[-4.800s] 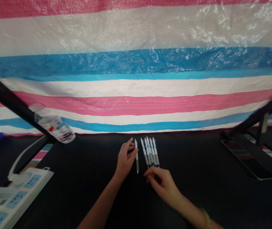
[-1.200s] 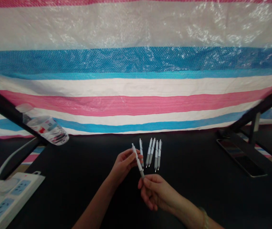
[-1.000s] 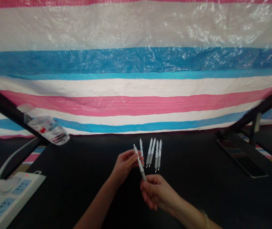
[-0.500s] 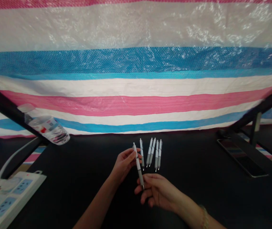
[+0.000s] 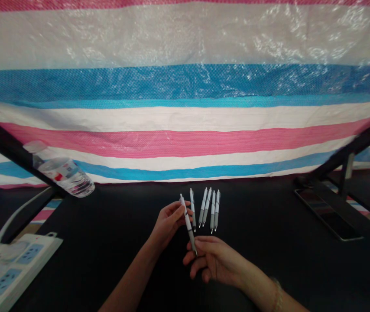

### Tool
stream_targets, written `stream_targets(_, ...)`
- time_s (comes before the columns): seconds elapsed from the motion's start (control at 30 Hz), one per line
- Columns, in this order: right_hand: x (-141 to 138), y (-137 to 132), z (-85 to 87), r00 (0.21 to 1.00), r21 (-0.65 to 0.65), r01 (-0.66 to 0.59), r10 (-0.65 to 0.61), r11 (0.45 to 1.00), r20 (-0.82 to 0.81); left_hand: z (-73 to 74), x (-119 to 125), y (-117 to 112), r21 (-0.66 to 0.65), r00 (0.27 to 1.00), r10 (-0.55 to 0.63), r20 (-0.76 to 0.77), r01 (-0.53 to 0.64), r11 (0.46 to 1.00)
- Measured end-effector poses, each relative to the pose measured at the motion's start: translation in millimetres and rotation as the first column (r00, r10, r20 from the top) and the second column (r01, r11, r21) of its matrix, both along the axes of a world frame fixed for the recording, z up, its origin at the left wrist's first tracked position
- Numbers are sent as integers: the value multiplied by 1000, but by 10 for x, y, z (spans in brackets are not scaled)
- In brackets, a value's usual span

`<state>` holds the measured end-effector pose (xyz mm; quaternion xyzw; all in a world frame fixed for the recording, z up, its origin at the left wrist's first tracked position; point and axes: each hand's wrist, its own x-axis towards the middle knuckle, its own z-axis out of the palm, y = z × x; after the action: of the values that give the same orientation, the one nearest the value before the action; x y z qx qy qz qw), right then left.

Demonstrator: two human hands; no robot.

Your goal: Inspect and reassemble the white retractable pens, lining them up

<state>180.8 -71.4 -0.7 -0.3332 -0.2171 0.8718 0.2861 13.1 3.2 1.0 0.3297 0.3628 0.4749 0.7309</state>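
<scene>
The left hand (image 5: 169,222) pinches the raised pen (image 5: 188,224) by its white barrel. Beside the pen's lower end, the right hand (image 5: 216,260) is half open, contact uncertain.

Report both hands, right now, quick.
Left hand: closed on a white-and-grey pen, holding its white upper part.
Right hand: loosely open beside the pen's grey lower end; whether it touches cannot be told.

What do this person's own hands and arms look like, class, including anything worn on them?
The left hand and right hand wear no gloves. Neither forearm shows a sleeve. The right one bears a thin, pale bracelet; its details are blurred.
</scene>
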Motion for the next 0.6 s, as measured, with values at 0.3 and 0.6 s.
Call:
stream_targets(0.3, 14, -2, -52, 999, -14, -24, 23, 1000, -47, -19, -4, 12, -13, 1000, 3, 25, -3, 1000)
stream_targets(0.6, 26, 2, -66, 998, 6, -44, 44, 999, -38, 10, -3, 2, -15, 1000, 2, 24, -2, 1000)
